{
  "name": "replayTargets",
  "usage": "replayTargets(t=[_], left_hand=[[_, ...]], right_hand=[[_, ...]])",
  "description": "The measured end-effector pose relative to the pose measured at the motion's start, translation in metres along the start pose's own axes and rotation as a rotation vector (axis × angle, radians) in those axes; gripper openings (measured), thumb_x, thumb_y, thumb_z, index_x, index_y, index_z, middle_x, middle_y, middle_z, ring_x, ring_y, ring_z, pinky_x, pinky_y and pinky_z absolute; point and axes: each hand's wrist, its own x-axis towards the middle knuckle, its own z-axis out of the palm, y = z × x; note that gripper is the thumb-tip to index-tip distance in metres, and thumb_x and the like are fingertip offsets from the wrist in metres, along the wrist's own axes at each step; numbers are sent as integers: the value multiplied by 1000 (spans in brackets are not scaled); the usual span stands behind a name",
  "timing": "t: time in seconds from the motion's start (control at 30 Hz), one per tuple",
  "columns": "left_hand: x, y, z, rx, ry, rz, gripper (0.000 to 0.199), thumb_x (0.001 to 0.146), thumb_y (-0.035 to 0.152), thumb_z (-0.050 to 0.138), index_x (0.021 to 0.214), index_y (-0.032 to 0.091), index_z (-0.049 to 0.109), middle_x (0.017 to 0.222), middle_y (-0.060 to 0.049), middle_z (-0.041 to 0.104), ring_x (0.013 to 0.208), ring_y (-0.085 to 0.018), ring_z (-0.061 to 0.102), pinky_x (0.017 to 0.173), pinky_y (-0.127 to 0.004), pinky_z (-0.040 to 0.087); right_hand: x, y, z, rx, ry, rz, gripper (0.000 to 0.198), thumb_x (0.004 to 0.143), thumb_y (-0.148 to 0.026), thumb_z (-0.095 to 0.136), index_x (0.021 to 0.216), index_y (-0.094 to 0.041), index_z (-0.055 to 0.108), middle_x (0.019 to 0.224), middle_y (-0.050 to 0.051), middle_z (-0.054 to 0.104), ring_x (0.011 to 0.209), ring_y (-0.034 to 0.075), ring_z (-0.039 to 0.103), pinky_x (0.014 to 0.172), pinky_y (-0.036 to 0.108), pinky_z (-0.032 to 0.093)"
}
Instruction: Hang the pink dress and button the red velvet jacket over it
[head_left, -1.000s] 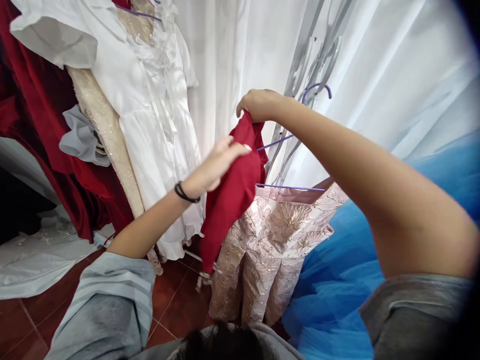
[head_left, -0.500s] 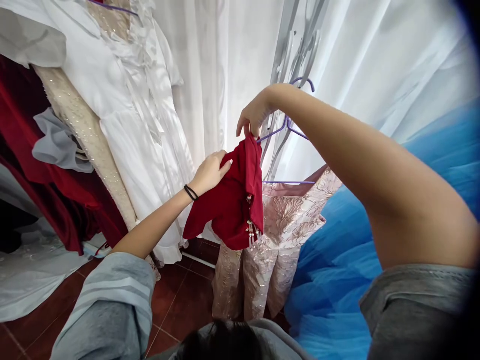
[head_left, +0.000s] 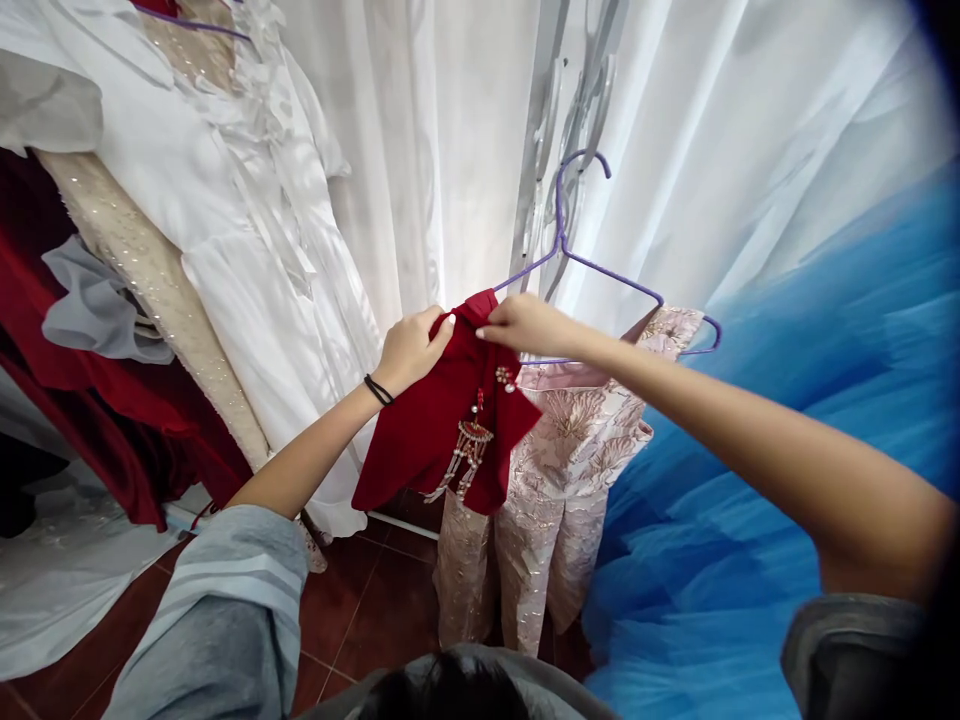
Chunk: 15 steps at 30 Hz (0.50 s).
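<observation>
A dark red garment with a beaded tassel ornament on its front hangs between my two hands. My left hand, with black bands at the wrist, grips its upper left part. The fingers of my right hand pinch its upper right edge. Behind the red cloth is a purple hanger, whose left arm runs down to the top of the garment. A pink and gold brocade outfit hangs just behind, partly covered by the red cloth.
White dresses, a sequined beige garment and dark red garments hang on the left. Blue tulle fills the right side. White curtains and a grey metal stand are behind, above red floor tiles.
My right hand has moved down from the garment's top corner by the hanger to its upper edge. The red garment has turned, so its tassel ornament faces me and more of the hanger shows.
</observation>
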Motion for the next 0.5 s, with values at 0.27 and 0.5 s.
replayTargets(t=[0.27,0.5], left_hand=[[4,-24,-11,-159,-92,64,39,97,44,28,64,23,29,54,2,34,51,-15,37,57,-31,27],[39,29,-13,-97,-188,16,46,95,51,32,62,20,40,63,-3,53,61,-17,49,61,-31,31]], right_hand=[[-28,49,-37,1012,197,296,27,79,-33,71,62,-14,64,56,4,62,51,13,56,51,25,47],[-32,41,6,940,-11,310,33,86,-35,63,61,-14,58,52,1,58,44,9,50,45,21,42]])
